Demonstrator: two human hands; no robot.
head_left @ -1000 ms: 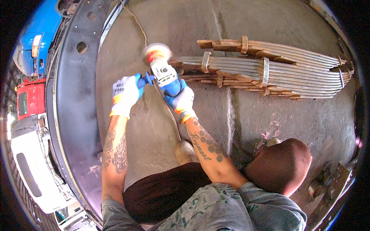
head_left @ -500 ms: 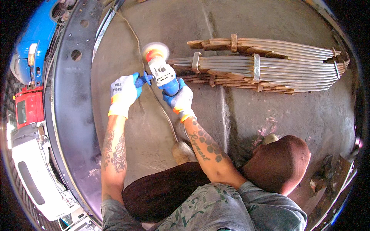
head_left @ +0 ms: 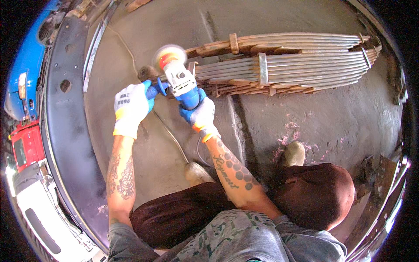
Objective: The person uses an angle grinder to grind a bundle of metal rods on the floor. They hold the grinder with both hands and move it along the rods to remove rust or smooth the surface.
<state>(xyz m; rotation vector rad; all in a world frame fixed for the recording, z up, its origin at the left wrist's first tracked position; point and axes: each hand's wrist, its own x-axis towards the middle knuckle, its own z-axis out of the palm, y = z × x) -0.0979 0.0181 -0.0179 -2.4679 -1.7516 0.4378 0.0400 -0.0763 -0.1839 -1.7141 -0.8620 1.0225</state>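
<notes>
The concrete floor [head_left: 279, 118] carried the bundled leaf springs [head_left: 310, 65], lying at the person's front right. Above their left end was the angle grinder [head_left: 181, 81], held in both gloved hands. The left hand [head_left: 133, 102] had its fingers curled round the side handle [head_left: 156, 88]; the right hand [head_left: 201, 114] had its fingers wrapped about the blue motor body. The disc [head_left: 171, 56] was blurred as if spinning. Good work here likely called for two firm grips, light, even pressure along the metal, and the thin cord [head_left: 170, 133] kept clear. The grinder hid part of the springs, the right fingertips were partly out of sight, and whether the disc touched metal could not be told.
</notes>
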